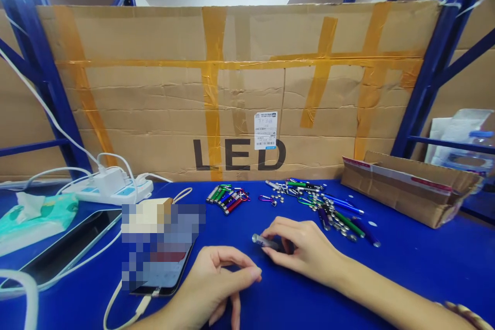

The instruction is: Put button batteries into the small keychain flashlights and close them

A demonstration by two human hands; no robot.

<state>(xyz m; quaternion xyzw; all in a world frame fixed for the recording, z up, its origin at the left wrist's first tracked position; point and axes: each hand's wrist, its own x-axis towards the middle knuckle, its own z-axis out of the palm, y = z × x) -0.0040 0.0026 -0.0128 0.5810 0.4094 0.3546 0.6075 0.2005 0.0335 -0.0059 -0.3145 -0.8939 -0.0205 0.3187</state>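
My right hand [296,245] is closed on a small grey metal tube [260,240] that looks like a mini flashlight. The tube points left, with its round end past my fingertips. To its lower left, my left hand [222,281] has thumb and forefinger pressed together; whatever they may pinch is too small to make out. Beyond the hands lies a group of finished-looking colored mini flashlights [229,198] in green, blue, red and silver. A looser pile of colored tubes and shiny metal pieces [332,211] spreads behind my right hand. A purple carabiner clip [266,198] lies between the two groups.
On the left are a phone [174,263] with a cable plugged in, a dark tray-like object [73,242], a tissue pack [42,216] and a power strip [116,188]. An open cardboard box [406,185] stands back right. A taped cardboard sheet [162,113] walls the back.
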